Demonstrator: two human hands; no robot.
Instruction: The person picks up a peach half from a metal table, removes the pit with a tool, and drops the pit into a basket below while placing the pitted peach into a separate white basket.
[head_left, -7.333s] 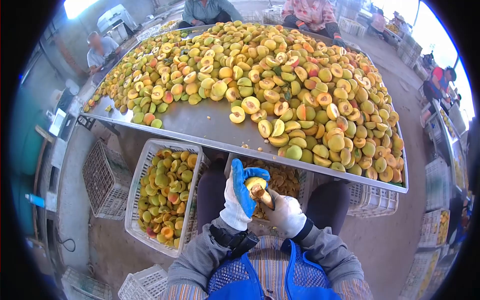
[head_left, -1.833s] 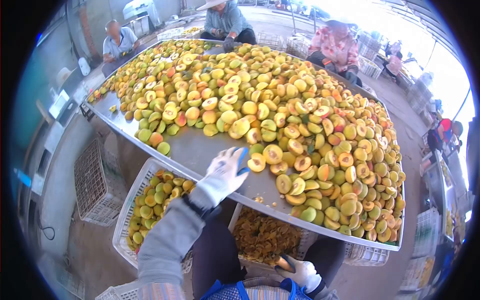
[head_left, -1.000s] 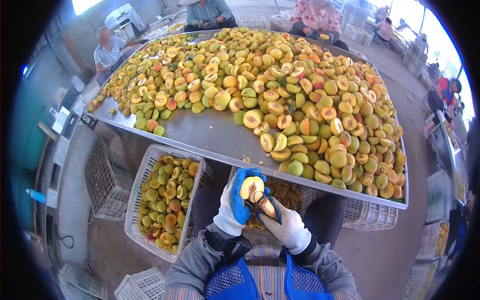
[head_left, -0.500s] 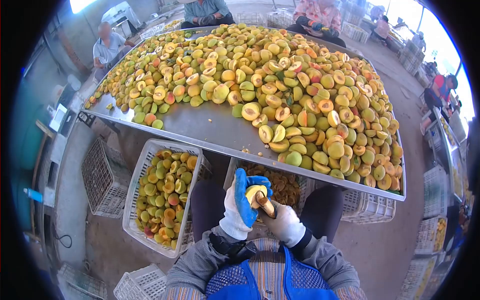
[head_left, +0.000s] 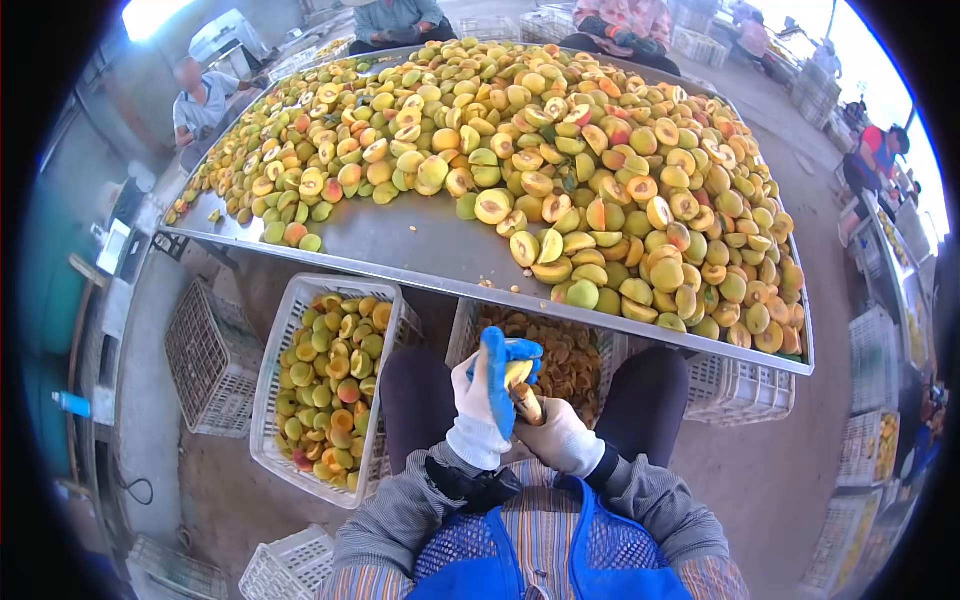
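Note:
My left hand (head_left: 484, 405), in a white glove with a blue coated palm, is closed around a yellow peach half (head_left: 518, 373) above my lap. My right hand (head_left: 563, 440), in a white glove, grips a short tool with a wooden handle (head_left: 527, 404). The tool is against the peach half, and its working end is hidden. Just beyond my hands, between my knees, a crate (head_left: 463, 330) holds brownish fruit pieces. A metal table (head_left: 400, 235) in front bears a large heap of peach halves (head_left: 560, 150).
To my left stands a white crate (head_left: 262, 420) full of peach halves. Another crate (head_left: 212, 360) is beside it, and more crates (head_left: 745, 400) stand under the table's right side. The table's front edge runs just past my knees. Several people sit around the far side.
My left fingers have turned more upright and now cover more of the peach half. The tool stays at the fruit. My view has shifted slightly.

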